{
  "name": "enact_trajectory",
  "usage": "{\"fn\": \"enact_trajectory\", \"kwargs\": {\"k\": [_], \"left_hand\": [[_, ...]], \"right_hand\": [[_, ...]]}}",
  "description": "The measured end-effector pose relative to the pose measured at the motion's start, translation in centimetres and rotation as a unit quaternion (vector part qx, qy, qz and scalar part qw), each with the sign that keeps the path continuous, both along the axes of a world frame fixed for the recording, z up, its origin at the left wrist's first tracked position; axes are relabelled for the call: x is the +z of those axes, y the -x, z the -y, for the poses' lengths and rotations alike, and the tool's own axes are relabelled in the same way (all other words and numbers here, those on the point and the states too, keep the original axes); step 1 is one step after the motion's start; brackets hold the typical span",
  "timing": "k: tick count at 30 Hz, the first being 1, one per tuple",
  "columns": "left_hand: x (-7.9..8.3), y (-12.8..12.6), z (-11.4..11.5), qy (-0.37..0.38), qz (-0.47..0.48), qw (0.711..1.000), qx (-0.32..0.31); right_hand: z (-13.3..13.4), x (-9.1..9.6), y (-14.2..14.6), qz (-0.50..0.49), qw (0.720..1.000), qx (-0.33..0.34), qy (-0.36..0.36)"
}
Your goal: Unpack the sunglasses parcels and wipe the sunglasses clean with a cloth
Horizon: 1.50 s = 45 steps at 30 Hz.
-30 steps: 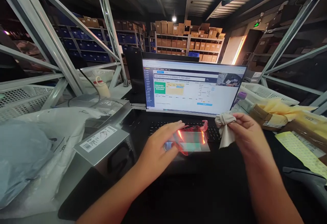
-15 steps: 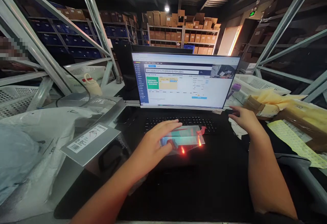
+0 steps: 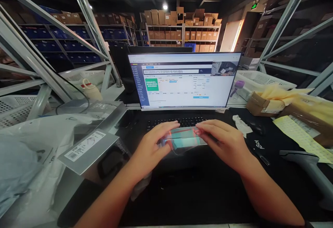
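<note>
A small flat packet in clear plastic (image 3: 184, 137), showing teal bands and red marks, is held just in front of the keyboard (image 3: 191, 120). My left hand (image 3: 153, 141) is closed on its left end, thumb below and fingers above. At its right end, my right hand (image 3: 223, 139) pinches the packet's edge. What lies inside the plastic is too glossy to make out. Left of my left hand rests a grey box with a white label (image 3: 88, 151).
A monitor (image 3: 182, 82) stands behind the keyboard. To the right are a barcode scanner (image 3: 304, 165), crumpled white paper (image 3: 241, 125), a black mouse (image 3: 256, 127), a yellow sheet (image 3: 299, 134) and an open carton (image 3: 265, 106). White plastic bags (image 3: 39, 151) lie at left.
My right hand has come left from beside the mouse and taken the packet's right end. My left hand keeps its hold. Red light spots on the packet's front edge are gone.
</note>
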State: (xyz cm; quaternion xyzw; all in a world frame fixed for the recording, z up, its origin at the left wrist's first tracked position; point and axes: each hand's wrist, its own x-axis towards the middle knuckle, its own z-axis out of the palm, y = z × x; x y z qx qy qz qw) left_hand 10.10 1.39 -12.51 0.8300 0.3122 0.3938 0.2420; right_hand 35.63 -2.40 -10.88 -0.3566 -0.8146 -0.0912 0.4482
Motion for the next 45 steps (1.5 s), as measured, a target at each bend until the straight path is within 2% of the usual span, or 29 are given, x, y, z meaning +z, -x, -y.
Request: {"fn": "enact_trajectory", "kwargs": {"k": [4,13,21,25,30,33,36,41,45], "left_hand": [[0.1,0.0,0.1,0.006,0.002,1.000,0.003],[0.5,-0.1,0.5,-0.004,0.004,1.000,-0.010],[0.0,-1.1,1.4,0.050,0.120,0.985,0.115],[0.0,-0.9,1.3,0.037,0.102,0.986,0.124],[0.1,-1.1,1.2,0.042,0.125,0.982,0.134],[0.1,-1.4,1.3,0.067,0.189,0.968,0.151],[0.1,-1.4,1.3,0.058,0.244,0.956,0.150],[0.4,-1.1,1.2,0.049,0.208,0.967,0.141],[0.4,-1.5,1.5,0.025,0.233,0.959,0.158]], "right_hand": [[0.3,0.2,-0.1,-0.007,1.000,0.009,-0.022],[1.2,0.7,0.0,0.002,1.000,0.010,-0.021],[0.6,0.7,0.0,-0.016,1.000,-0.002,-0.015],[0.8,0.7,0.2,-0.021,1.000,-0.009,-0.019],[1.1,0.9,0.4,-0.033,0.999,-0.014,-0.036],[0.8,0.8,0.4,-0.049,0.999,-0.003,-0.007],[0.3,0.4,0.5,-0.065,0.997,0.014,0.029],[0.3,0.2,0.6,-0.082,0.996,0.026,0.025],[0.2,0.1,0.5,-0.068,0.996,0.007,0.059]]}}
